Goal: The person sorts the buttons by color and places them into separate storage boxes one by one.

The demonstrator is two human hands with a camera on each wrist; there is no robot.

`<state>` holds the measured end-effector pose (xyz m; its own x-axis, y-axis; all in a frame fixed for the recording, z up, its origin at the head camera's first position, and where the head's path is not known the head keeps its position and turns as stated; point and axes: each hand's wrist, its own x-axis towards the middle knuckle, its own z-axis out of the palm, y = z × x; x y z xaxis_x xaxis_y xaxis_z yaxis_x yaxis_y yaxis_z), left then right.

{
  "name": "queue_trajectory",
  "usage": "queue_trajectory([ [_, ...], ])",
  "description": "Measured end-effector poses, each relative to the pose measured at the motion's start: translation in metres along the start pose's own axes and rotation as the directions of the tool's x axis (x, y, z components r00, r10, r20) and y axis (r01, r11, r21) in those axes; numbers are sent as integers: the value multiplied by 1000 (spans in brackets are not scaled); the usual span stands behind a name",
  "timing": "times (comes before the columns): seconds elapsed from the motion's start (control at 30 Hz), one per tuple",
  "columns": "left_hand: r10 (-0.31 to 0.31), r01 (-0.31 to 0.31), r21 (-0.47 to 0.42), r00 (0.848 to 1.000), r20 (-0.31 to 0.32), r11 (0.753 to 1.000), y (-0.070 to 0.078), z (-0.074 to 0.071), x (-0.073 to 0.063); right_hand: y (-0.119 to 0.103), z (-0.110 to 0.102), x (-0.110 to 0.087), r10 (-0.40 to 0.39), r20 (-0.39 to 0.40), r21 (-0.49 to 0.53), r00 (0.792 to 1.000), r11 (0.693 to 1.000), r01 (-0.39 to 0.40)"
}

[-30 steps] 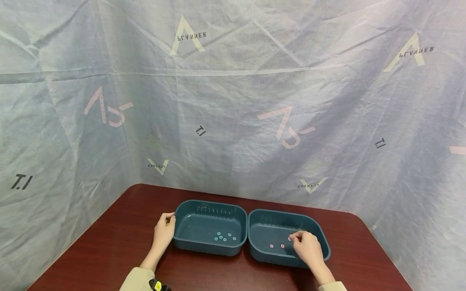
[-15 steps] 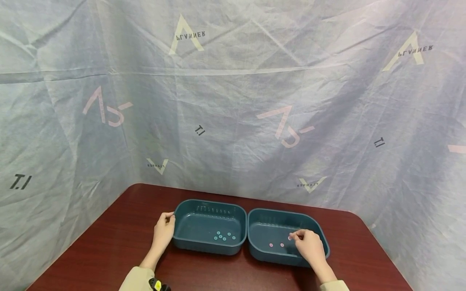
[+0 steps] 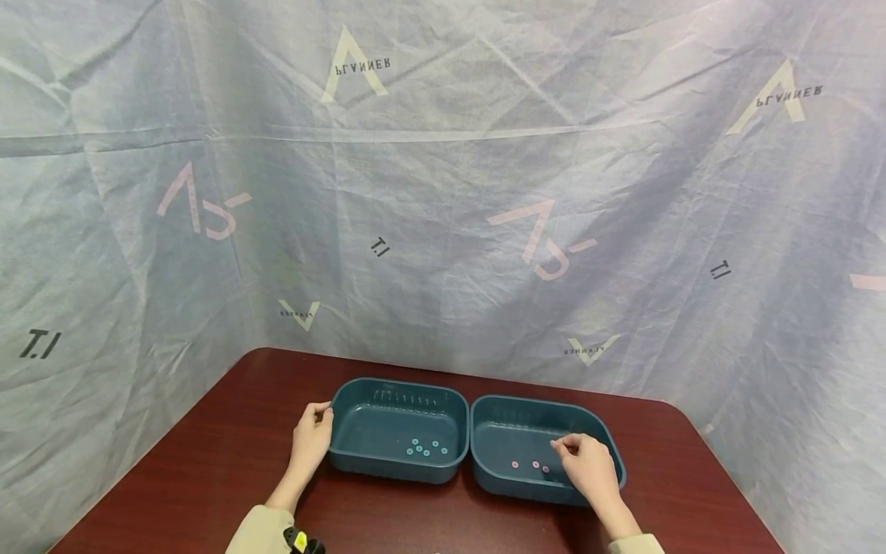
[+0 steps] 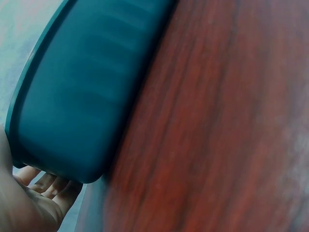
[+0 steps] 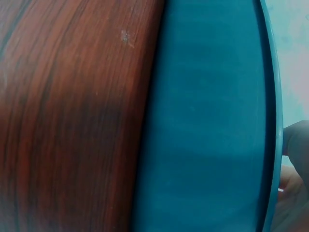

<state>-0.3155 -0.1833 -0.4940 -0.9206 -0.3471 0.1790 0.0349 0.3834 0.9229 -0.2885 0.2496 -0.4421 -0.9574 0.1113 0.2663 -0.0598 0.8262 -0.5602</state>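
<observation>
In the head view my left hand (image 3: 313,438) holds the left end of the left blue-green plastic basin (image 3: 398,467). In the left wrist view its fingers (image 4: 55,186) lie against the basin's outer end wall, the thumb side up by the rim. Several light-blue buttons (image 3: 418,448) lie on that basin's floor. My right hand (image 3: 587,464) reaches over the near right rim of the right basin (image 3: 508,485), thumb and index tips close together; I cannot tell whether anything is between them. Below and left of them lie pink buttons, one left (image 3: 514,465), two closer together (image 3: 545,469).
The basins stand side by side, ends nearly touching, on a dark red wood-grain table (image 3: 401,523). A grey-white printed cloth (image 3: 429,169) hangs behind and around the table. In the right wrist view the right basin's outer wall (image 5: 207,121) hides much of the hand.
A pink button that was at my right fingertips now lies on the basin floor, nearer the other two. The right fingertips have risen slightly. My left hand stays at its basin's end.
</observation>
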Motion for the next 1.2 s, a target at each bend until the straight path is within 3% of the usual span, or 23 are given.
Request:
queue_trajectory([
  [0.33,0,0,2,1000,-4,1000,0,0,0,-2,4,-3,-34,-71,13,997,999,35],
  [0.57,3,-3,3,1000,-9,1000,0,1,0,-13,7,-11,-53,-110,79,993,995,62],
  [1.2,7,-7,3,1000,3,1000,0,0,0,-55,18,-36,-165,-45,225,985,959,171],
])
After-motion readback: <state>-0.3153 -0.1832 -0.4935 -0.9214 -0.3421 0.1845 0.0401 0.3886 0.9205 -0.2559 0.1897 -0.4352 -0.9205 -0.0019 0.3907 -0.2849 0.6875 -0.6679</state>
